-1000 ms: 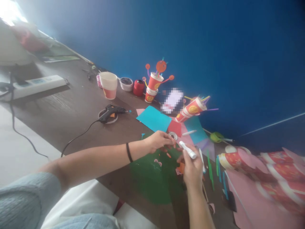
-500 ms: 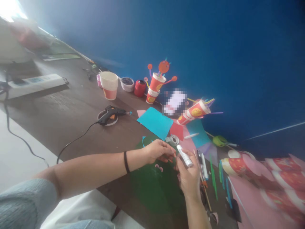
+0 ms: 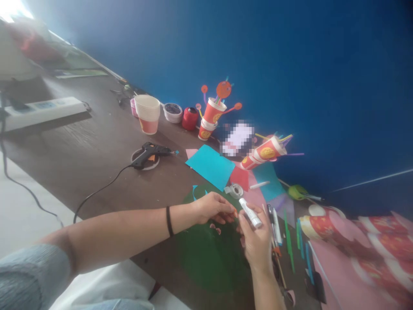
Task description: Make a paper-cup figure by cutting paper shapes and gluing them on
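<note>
My left hand [image 3: 217, 207] pinches a small orange piece [image 3: 235, 213] between thumb and fingertips, above a dark green round mat [image 3: 209, 262]. Close by on the right, my right hand [image 3: 257, 230] is closed around a white glue stick [image 3: 250, 212], which lies slantwise across the fingers. The right fingertips come close to the orange piece; whether they touch it I cannot tell. Small pink paper pieces [image 3: 215, 229] lie on the mat below my left hand. Just beyond the hands sit a roll of tape [image 3: 236, 190] and a blue paper sheet [image 3: 211, 167].
A black glue gun [image 3: 150, 154] with its cord rests at left, near stacked paper cups [image 3: 147, 114]. Red cup figures [image 3: 213, 113] with straws stand at the back; another [image 3: 264, 153] leans right. Pens [image 3: 276, 226], green straws [image 3: 289, 241] and pink paper [image 3: 332, 267] lie right.
My left hand has shifted slightly left and down, drawing a little away from the right hand. The glue stick stays in my right hand.
</note>
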A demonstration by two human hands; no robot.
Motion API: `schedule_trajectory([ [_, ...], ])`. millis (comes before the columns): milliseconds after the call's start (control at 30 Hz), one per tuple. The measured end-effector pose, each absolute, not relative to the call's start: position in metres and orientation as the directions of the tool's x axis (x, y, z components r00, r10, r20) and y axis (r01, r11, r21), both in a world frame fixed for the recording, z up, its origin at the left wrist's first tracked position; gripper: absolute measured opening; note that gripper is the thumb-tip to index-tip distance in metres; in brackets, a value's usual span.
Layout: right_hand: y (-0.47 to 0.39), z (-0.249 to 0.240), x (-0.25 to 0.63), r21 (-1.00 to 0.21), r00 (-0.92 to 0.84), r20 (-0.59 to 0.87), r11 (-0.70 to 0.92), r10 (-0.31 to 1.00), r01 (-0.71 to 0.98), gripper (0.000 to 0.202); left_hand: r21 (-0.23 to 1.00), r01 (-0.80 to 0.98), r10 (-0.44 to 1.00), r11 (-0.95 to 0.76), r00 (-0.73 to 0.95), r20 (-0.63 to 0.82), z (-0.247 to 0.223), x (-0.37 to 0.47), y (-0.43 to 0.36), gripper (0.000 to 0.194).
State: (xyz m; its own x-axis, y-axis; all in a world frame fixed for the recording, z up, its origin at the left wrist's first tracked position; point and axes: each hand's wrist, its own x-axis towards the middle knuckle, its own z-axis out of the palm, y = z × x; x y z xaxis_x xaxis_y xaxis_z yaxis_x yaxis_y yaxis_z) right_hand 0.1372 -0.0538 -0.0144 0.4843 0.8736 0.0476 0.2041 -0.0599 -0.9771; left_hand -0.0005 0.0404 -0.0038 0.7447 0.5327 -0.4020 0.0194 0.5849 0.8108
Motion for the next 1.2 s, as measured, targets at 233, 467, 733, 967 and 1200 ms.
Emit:
schedule_trajectory([
  [233, -0.054, -0.012, 0.139, -0.972, 0.509, 0.064, -0.061, 0.858, 0.226, 0.035, 0.832, 0.046, 0.507, 0.552, 0.774, -0.379, -0.013, 0.001, 0.040, 0.036],
  [467, -0.055, -0.010, 0.138, -0.979, 0.502, 0.085, -0.022, 0.861, 0.202, 0.032, 0.843, 0.035, 0.533, 0.537, 0.760, -0.372, -0.010, 0.002, 0.039, 0.028],
  [733, -0.065, -0.012, 0.135, -0.968, 0.458, 0.216, 0.129, 0.862, 0.213, 0.023, 0.850, -0.066, 0.675, 0.522, 0.641, -0.365, -0.007, 0.002, 0.043, 0.019],
  [967, -0.065, -0.018, 0.137, -0.948, 0.366, 0.208, 0.094, 0.907, 0.305, 0.026, 0.854, -0.067, 0.653, 0.516, 0.675, -0.342, -0.008, 0.003, 0.041, 0.022],
  [1200, -0.064, -0.016, 0.137, -0.940, 0.354, 0.217, 0.097, 0.910, 0.327, 0.025, 0.848, -0.094, 0.635, 0.521, 0.707, -0.312, -0.010, 0.002, 0.040, 0.025],
])
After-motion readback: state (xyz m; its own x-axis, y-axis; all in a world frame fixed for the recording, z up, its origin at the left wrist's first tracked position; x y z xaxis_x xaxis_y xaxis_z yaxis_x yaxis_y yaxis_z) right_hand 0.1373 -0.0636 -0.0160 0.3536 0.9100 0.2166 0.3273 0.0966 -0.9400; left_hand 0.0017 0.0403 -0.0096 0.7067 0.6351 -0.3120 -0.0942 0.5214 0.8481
